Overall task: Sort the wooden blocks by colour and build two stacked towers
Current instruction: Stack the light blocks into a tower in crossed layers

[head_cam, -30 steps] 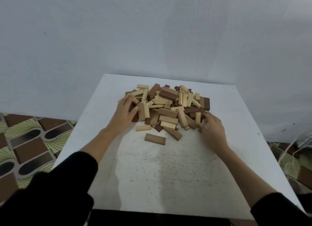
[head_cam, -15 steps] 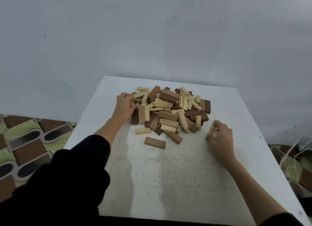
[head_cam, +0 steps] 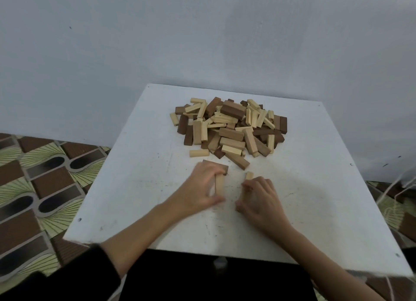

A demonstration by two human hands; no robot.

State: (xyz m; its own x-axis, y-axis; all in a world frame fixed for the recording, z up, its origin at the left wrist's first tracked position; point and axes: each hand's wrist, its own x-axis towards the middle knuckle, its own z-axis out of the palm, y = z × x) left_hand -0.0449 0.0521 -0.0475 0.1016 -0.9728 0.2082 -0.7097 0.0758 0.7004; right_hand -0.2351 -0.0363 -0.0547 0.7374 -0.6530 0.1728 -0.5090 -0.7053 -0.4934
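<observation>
Pale blocks, one (head_cam: 219, 184) gripped in left hand (head_cam: 198, 191), one (head_cam: 247, 183) in right hand (head_cam: 258, 198), near the pile (head_cam: 229, 127).

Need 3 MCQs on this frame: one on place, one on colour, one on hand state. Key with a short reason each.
1. Where does the pile of blocks lie on the white table?
A. On the far half, toward the wall
B. At the near edge
C. On the floor

2. What colour is the block in the left hand?
A. Dark brown
B. Pale wood
C. Red

3. What is the right hand doing?
A. Lying flat and empty
B. Off the table
C. Gripping a pale block

Key: 1 A, the heap sits beyond both hands, close to the wall. 2 B, the piece between the fingers and thumb is light, like the pale pieces in the heap. 3 C, the curled fingers hide most of a pale block, whose tip pokes out above them.
</observation>
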